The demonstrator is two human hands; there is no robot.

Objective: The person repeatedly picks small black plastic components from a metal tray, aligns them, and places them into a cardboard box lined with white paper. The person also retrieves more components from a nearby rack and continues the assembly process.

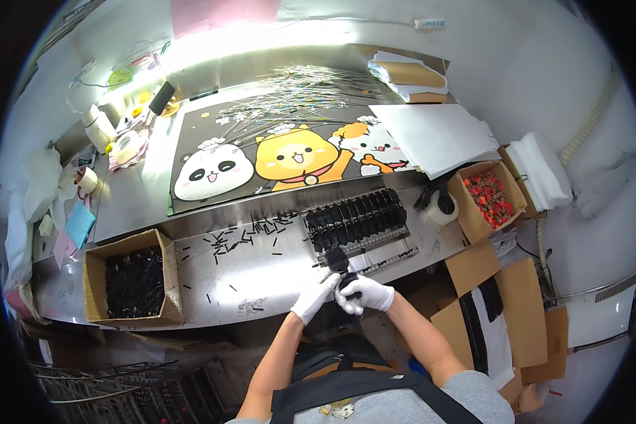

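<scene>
Both my hands wear white gloves and meet at the front edge of the metal bench. My left hand [315,299] is closed, its fingertips against a small black part [337,261] with a squarish head. My right hand [366,294] is curled round the lower end of this black part, close beside the left. The part's exact kind is too small to tell. Just beyond my hands stands a metal rack [392,258], with rows of similar black parts [357,218] on it. Short black strips [237,239] lie scattered on the bench to the left.
A cardboard box of black pieces [134,283] stands at left. At right are a tape roll [443,212] and a box of red-orange pieces [489,198]. Behind lie a cartoon mat [237,138], thin wires [304,88] and white sheets [434,134]. An open carton [523,311] sits below right.
</scene>
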